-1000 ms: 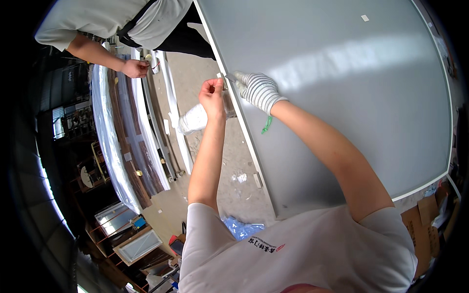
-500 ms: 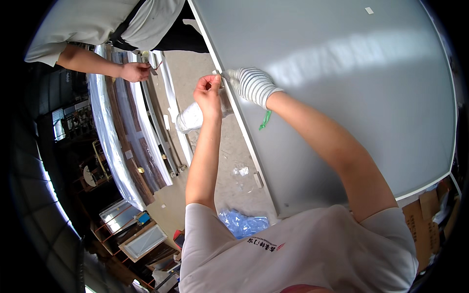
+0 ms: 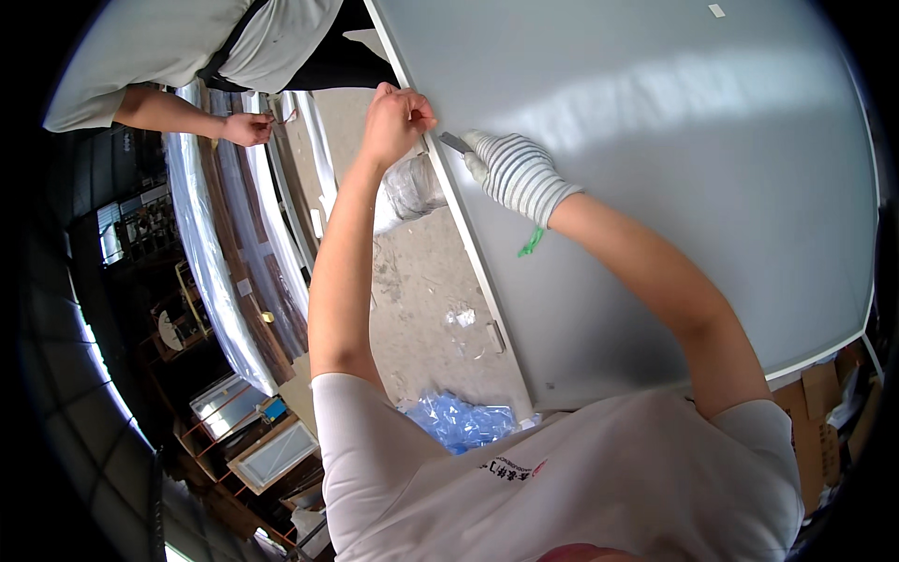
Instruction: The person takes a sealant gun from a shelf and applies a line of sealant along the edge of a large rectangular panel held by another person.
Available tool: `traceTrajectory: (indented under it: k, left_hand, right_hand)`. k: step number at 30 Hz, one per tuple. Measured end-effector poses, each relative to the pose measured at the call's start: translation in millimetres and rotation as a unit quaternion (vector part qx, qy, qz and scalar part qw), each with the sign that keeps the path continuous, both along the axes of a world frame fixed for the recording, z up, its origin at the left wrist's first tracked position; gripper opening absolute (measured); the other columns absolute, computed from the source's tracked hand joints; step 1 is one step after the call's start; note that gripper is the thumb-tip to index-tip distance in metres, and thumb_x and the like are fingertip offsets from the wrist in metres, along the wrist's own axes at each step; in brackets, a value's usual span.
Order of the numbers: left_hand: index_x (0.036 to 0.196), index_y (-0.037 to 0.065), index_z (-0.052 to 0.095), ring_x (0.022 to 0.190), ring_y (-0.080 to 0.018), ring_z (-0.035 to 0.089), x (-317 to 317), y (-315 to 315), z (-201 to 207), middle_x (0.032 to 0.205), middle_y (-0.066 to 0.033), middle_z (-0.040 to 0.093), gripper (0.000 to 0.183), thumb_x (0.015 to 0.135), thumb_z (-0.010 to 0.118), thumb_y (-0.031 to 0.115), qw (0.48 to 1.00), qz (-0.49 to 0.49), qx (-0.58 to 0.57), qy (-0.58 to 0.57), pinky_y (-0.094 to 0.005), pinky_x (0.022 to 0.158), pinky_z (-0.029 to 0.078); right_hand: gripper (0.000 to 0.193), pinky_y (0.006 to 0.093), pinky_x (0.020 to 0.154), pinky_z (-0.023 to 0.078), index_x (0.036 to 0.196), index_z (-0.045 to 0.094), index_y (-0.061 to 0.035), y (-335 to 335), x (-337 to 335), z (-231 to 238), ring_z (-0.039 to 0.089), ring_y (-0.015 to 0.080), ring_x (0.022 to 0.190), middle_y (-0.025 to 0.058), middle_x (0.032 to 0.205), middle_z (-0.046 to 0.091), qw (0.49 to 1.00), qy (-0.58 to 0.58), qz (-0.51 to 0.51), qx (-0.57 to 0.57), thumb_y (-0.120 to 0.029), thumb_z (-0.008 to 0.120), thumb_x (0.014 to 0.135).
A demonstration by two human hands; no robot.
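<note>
Head view: I see my two hands up close to each other, by the edge of one big grey panel (image 3: 674, 290). The panel spreads from 12 to 4 o'clock, with a thin white rim (image 3: 475, 258). My left hand (image 3: 395, 124) is bare and sits between 11 and 12 o'clock. Its fingers are bent and bunched up at the rim, but I cannot tell if they pinch something.

My right hand (image 3: 513, 170) is over the panel at 1 o'clock, in one striped glove (image 3: 541, 194). It is closed around one flat grey blade (image 3: 455, 142), which points at the rim at 12 o'clock. One green strip (image 3: 531, 242) hangs by the glove at 2 o'clock.

One white sticker (image 3: 716, 10) is on the panel, between 1 and 2 o'clock. One wrapped roll (image 3: 412, 192) lies at 11 o'clock, below my left hand. One heap of blue plastic (image 3: 459, 421) is on the floor (image 3: 426, 309) at 6 o'clock. One other person (image 3: 178, 47) stands between 10 and 11 o'clock, with one hand (image 3: 248, 129) showing.
</note>
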State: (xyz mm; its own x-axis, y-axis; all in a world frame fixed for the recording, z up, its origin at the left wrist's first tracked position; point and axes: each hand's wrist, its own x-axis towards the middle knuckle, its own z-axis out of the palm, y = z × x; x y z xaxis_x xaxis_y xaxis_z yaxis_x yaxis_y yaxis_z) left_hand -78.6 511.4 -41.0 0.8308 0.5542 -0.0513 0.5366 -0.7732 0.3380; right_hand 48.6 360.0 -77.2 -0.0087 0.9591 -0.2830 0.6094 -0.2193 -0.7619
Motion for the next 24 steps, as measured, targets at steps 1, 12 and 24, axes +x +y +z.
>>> traceTrajectory:
  k: [1,12,24]
  left_hand:
    - [0.064,0.008,0.062,0.075,-0.0217,0.045,2.1,3.9,-0.2,0.065,-0.0005,0.059,0.011,0.06,0.071,0.003,0.999,-0.001,-0.008,0.04,-0.0294,0.07,0.04]
    - [0.07,0.013,0.068,0.087,-0.0209,0.044,17.6,20.0,1.7,0.07,0.002,0.062,0.01,0.061,0.073,0.015,0.977,-0.007,-0.06,0.204,-0.0316,0.081,0.038]
    - [0.069,0.007,0.062,0.075,-0.0175,0.042,2.8,10.1,3.9,0.067,-0.0013,0.058,0.007,0.067,0.069,0.005,0.994,0.002,-0.087,0.063,-0.0295,0.076,0.032]
  right_hand:
    - [0.034,0.0425,0.063,0.05,0.119,0.053,-0.0106,0.1,-3.4,-1.1,0.061,0.0317,0.067,0.0145,0.077,0.064,1.0,-0.001,0.0,0.0,-0.025,0.045,0.089]
    - [0.035,0.0452,0.055,0.049,0.119,0.051,-0.0105,12.5,-25.6,6.0,0.06,0.033,0.059,0.0159,0.066,0.062,0.999,-0.011,-0.047,0.01,-0.024,0.045,0.087]
    - [0.027,0.0434,0.061,0.049,0.102,0.06,-0.0051,1.5,-6.7,3.9,0.058,0.034,0.058,0.0161,0.068,0.061,0.994,0.061,0.086,0.035,-0.022,0.046,0.087]
